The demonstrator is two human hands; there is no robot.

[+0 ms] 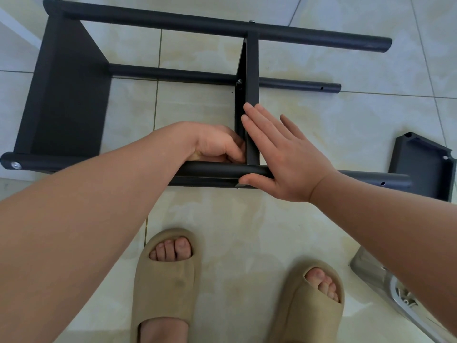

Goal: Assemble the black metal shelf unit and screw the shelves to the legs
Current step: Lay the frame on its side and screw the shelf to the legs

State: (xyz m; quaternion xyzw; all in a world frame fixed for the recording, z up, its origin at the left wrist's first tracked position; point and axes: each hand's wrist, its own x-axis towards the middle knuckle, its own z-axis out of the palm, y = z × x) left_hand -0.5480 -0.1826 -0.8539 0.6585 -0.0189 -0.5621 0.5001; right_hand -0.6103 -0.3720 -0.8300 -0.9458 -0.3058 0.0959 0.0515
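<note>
The black metal shelf unit point(69, 95) lies on its side on the tiled floor, with round legs running left to right. One shelf is fixed at the left end; a middle shelf point(252, 70) stands on edge between the legs. My left hand point(217, 144) is curled against the inner face of the middle shelf where it meets the near leg point(212, 169); what its fingertips pinch is hidden. My right hand point(284, 157) lies flat with straight fingers against the shelf's right face, thumb on the near leg beside a screw head. A loose shelf point(425, 159) leans at the right.
My two feet in beige slippers point(165, 280) stand just in front of the unit. A clear plastic bag with metal hardware point(400, 295) lies on the floor at the lower right. A silver bolt head point(16, 165) shows at the near leg's left end.
</note>
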